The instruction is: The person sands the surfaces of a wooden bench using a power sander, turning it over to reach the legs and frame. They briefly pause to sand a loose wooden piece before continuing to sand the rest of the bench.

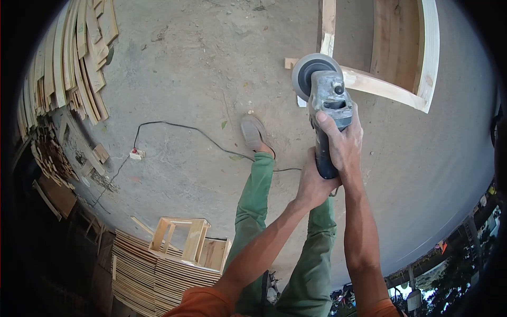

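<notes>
Both my hands are closed around an angle grinder (328, 87) with a round grey disc (302, 79) at its head. My right hand (346, 145) wraps the body just behind the gear head, thumb along its top. Farther back, my left hand (315, 182) grips the rear end of the handle. In this view the disc overlaps the corner of a pale wooden frame (388, 87) lying on the ground, where two of its bars meet. A small wood block (290, 63) shows just left of that corner.
A black cord (198, 130) runs across the concrete floor from the grinder, past my foot (253, 132), to a white socket box (137, 154). Planks (71, 53) are stacked at upper left. Slatted wood (142, 274) and a small wooden frame (179, 238) lie at lower left.
</notes>
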A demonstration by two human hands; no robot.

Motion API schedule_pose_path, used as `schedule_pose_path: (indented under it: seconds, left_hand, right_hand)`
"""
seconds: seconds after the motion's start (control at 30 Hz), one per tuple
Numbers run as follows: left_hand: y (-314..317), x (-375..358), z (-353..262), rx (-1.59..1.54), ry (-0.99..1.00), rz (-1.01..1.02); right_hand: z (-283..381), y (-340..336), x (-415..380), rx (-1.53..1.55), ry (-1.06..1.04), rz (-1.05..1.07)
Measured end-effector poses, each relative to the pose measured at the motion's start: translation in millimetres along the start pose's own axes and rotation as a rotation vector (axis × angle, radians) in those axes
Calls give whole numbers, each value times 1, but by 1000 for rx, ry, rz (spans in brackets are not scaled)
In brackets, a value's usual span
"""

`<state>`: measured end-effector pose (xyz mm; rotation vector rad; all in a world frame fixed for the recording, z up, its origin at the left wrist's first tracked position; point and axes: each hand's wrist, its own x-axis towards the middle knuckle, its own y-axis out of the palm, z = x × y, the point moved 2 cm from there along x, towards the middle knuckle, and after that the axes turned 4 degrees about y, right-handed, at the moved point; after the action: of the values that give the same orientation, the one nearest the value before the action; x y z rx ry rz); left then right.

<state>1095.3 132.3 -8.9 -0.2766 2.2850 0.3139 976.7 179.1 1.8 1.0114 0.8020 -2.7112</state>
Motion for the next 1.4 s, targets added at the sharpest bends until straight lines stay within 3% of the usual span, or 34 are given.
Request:
schedule_pose_path:
  seconds: [0.27,0.4,0.63,1.17,1.4]
  left_hand:
    - [-9,0,-5,53,-135,150]
    - [-2,-4,-6,84,-48,103]
    - [-20,4,-5,-26,-54,61]
    - [101,7,0,107,-137,243]
    - [54,3,-1,46,-135,103]
  right_hand:
    - [-4,0,-6,63,16,-77]
    - [-2,-5,-6,80,4,-107]
    - [15,18,0,92,-7,63]
    - [-46,-108,13,57,62,-199]
    - [-17,-53,10,92,13,-37]
